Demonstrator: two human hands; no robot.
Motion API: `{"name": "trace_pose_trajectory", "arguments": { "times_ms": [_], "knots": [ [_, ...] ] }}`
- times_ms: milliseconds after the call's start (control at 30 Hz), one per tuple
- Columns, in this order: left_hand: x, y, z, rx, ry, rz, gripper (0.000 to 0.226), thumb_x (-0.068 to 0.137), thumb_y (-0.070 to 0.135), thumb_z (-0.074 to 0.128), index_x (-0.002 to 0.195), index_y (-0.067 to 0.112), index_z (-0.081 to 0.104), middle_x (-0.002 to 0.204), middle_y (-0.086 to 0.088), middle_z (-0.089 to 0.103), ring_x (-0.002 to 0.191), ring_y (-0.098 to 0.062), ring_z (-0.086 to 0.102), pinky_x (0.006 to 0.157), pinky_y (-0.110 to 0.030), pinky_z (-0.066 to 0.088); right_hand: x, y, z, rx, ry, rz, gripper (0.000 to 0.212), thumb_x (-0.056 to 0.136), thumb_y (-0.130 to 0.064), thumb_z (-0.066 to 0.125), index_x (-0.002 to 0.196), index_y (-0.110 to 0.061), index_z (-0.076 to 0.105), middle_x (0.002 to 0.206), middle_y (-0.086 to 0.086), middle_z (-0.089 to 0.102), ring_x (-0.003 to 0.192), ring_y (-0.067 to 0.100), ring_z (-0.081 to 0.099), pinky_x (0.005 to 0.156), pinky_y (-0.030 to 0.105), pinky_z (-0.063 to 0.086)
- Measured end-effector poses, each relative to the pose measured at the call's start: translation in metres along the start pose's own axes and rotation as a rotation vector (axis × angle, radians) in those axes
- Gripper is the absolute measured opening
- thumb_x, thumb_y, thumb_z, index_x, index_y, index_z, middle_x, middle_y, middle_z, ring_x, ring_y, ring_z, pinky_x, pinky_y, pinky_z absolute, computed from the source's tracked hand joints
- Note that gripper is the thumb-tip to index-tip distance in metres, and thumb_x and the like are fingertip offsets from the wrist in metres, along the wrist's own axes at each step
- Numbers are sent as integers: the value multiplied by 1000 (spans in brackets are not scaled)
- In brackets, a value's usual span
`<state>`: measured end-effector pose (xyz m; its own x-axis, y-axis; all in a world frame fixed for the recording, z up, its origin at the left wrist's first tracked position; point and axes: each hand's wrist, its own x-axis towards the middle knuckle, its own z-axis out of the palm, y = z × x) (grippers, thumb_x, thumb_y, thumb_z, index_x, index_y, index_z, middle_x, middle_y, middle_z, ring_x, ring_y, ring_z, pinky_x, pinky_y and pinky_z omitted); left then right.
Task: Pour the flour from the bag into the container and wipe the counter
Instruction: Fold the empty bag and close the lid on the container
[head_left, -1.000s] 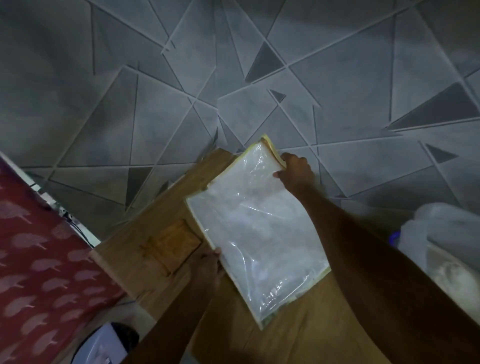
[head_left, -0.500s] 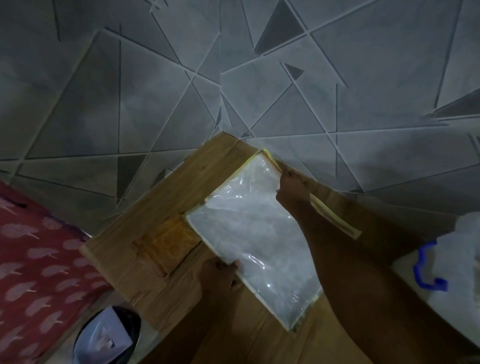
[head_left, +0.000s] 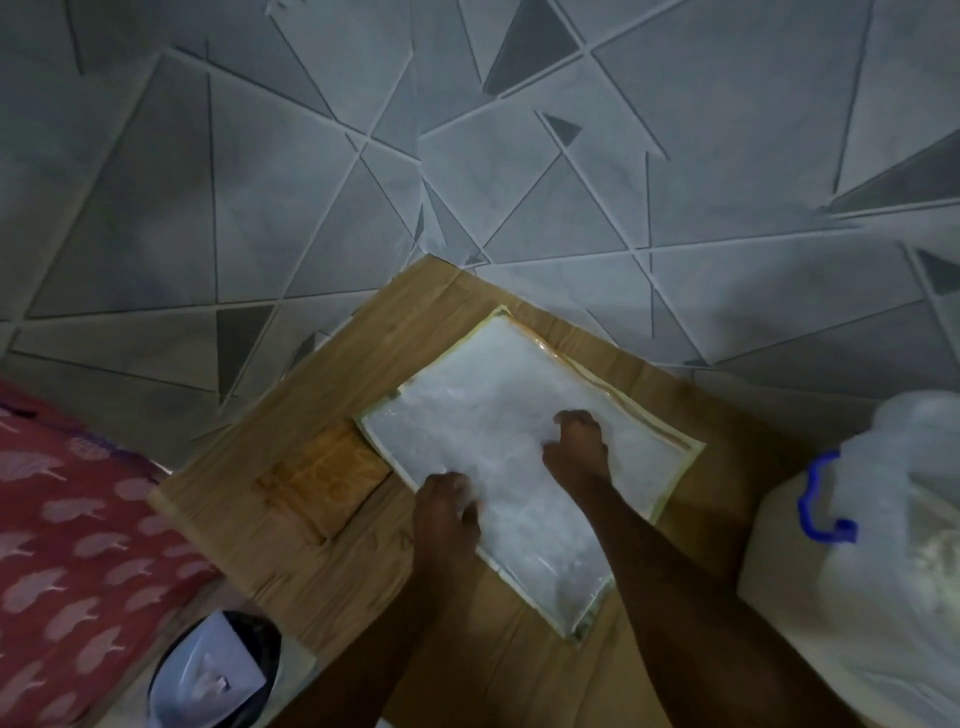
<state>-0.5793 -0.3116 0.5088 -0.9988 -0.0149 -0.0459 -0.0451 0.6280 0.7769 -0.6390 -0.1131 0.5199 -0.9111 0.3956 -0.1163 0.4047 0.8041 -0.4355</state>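
The bag (head_left: 498, 415), earlier held tilted, has been laid flat on the counter (head_left: 291, 426). Left hand (head_left: 447, 506) at 7 o'clock, right hand (head_left: 576, 441) at centre: curled fingers are pressed onto it.

The scene is dim and bluish-grey, with low contrast and soft, grainy detail throughout. The pale plastic bag (head_left: 524, 457) is the brightest thing and shows faint sheen near its lower corner, while both forearms read as dark, nearly featureless shapes and the wooden table (head_left: 291, 467) looks dull brown. The wide lens bends the lines of the tiled wall (head_left: 363, 182) toward the edges, and the corners fall darker, with the red cloth (head_left: 67, 545) at left muted and slightly smeared.
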Motion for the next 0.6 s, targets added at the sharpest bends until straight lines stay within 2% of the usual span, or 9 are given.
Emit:
{"name": "trace_pose_trajectory", "arguments": {
  "times_ms": [67, 133, 167, 200, 267, 333, 433, 600],
  "knots": [
    [2, 10, -1, -129, -9, -83, 26, 86, 9, 71, 111, 14, 65, 115, 0, 66, 106, -17, 64, 95, -42, 55, -17, -1, -4, 182, 73, 38, 40, 85, -16, 74, 123, -11, 64, 126, 9, 64, 118, 25, 60, 99, 31, 50],
    [3, 18, -3, -204, -10, -35, 23, 86, 6, 71, 106, 16, 66, 110, 0, 68, 103, -18, 66, 93, -45, 56, -32, -3, -11, 384, 183, 66, 37, 81, -16, 81, 115, -10, 69, 115, 8, 69, 106, 21, 66, 93, 26, 53],
    [1, 24, -7, -230, -10, -1, 23, 86, 5, 71, 103, 19, 65, 107, 2, 69, 100, -17, 68, 91, -45, 57, -44, -4, -18, 459, 232, 69, 36, 80, -17, 83, 112, -10, 70, 111, 7, 71, 100, 20, 67, 91, 29, 56],
    [0, 30, -10, -256, -5, 31, 24, 86, 5, 71, 101, 22, 65, 104, 4, 70, 97, -16, 68, 89, -45, 58, -55, -6, -25, 521, 267, 77, 33, 80, -18, 83, 110, -11, 71, 107, 4, 72, 95, 16, 68, 88, 30, 58],
    [-6, 46, -18, -301, -13, 81, 19, 89, 8, 69, 102, 21, 67, 102, 7, 70, 97, -13, 68, 90, -39, 58, -82, -8, -43, 647, 320, 90, 25, 82, -17, 82, 105, -13, 73, 103, -1, 73, 88, 5, 69, 83, 23, 59],
    [-15, 66, -25, -304, 3, 135, 17, 91, 13, 68, 107, 20, 68, 107, 9, 70, 102, -10, 67, 93, -36, 57, -110, -8, -64, 745, 387, 66, 17, 84, -15, 80, 100, -13, 74, 100, -5, 74, 87, 1, 70, 81, 20, 58],
    [-37, 102, -31, -415, 1, 205, 17, 90, 9, 70, 104, 19, 70, 106, 10, 72, 101, -5, 67, 90, -31, 58, -151, -1, -96, 844, 464, 42, 12, 87, -12, 77, 98, -13, 75, 99, -6, 75, 91, 7, 71, 80, 21, 58],
    [-84, 160, -33, -525, -111, 333, 15, 92, 8, 67, 103, 18, 71, 104, 11, 72, 102, -8, 68, 91, -29, 57, -202, 26, -147, 956, 557, 35, 15, 87, -5, 75, 100, -12, 73, 93, -3, 76, 88, 11, 73, 80, 27, 59]
  ]
}}
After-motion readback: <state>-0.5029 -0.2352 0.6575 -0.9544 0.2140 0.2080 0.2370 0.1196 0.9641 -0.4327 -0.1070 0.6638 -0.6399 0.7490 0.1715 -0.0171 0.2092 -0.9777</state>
